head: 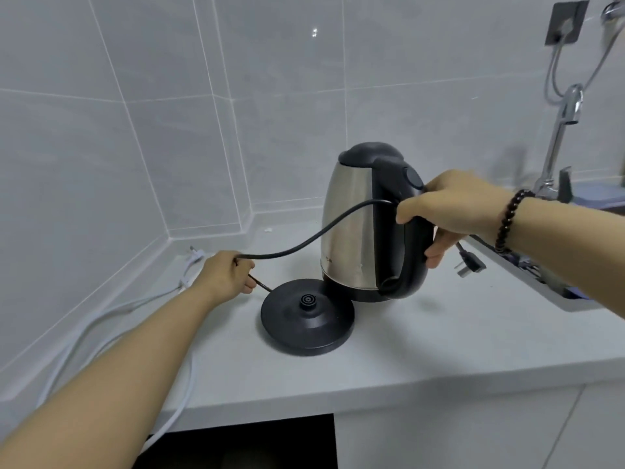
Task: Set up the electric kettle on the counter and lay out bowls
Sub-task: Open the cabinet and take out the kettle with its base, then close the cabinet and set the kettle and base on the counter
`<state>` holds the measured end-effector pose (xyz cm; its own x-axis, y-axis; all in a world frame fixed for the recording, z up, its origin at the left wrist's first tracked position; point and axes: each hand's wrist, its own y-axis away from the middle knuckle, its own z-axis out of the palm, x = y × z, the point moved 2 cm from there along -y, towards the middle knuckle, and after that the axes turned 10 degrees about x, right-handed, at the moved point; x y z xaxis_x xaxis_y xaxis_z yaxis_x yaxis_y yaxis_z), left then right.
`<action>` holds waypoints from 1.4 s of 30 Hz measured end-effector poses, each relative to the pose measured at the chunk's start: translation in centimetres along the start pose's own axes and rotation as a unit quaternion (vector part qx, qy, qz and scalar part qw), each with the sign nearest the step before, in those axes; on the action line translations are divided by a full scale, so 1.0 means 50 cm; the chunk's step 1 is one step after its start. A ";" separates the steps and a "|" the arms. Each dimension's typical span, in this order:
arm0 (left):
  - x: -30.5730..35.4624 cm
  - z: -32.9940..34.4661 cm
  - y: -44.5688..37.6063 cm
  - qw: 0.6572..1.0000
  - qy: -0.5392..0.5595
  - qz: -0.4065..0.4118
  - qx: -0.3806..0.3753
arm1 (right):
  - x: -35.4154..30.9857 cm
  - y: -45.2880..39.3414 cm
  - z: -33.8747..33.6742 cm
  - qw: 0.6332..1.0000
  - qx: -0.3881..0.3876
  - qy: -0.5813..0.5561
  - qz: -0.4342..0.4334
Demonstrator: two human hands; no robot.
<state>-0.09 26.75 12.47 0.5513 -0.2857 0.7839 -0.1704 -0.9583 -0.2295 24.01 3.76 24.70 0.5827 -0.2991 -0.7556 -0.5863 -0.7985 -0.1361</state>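
The left hand (227, 273), nearest the lens, pinches the black cord (306, 243) just left of the round base (307, 321). Behind the base, the steel kettle (351, 228) stands on the desk (439, 333), its foot at the base's far rim and not seated on the centre pin. The right hand (453, 211) wraps its black handle, grip closed around it. The plug (468, 262) dangles right of the kettle. Rigid, smooth-sided, probably light; contents hidden under the lid. No bowls show.
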 end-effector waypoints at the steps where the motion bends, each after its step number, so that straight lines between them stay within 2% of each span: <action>1: -0.008 0.001 -0.003 1.000 -0.016 0.007 0.008 | 0.001 -0.003 0.005 1.000 0.002 0.003 0.000; 8: -0.048 0.008 -0.011 0.989 -0.143 0.024 0.025 | 0.017 -0.031 0.027 0.999 0.036 0.032 -0.007; 14: -0.068 0.012 -0.004 0.991 -0.132 0.015 0.018 | 0.033 -0.045 0.049 0.998 0.053 0.019 -0.008; 27: -0.076 -0.019 0.058 0.991 -0.131 -0.006 -0.014 | 0.058 -0.049 0.070 0.999 0.041 0.016 0.009; 35: -0.070 -0.076 0.123 0.992 -0.122 -0.022 -0.006 | 0.049 -0.045 0.061 0.999 -0.001 0.025 0.025; 42: -0.074 -0.117 0.189 0.993 -0.117 -0.035 -0.003 | 0.037 -0.026 0.074 0.997 -0.002 0.061 0.040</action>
<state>-8.53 18.77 10.79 0.7364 -0.2135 0.6420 -0.1294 -0.9758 -0.1761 23.76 6.17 21.08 0.5979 -0.4238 -0.6804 -0.6316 -0.7717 -0.0745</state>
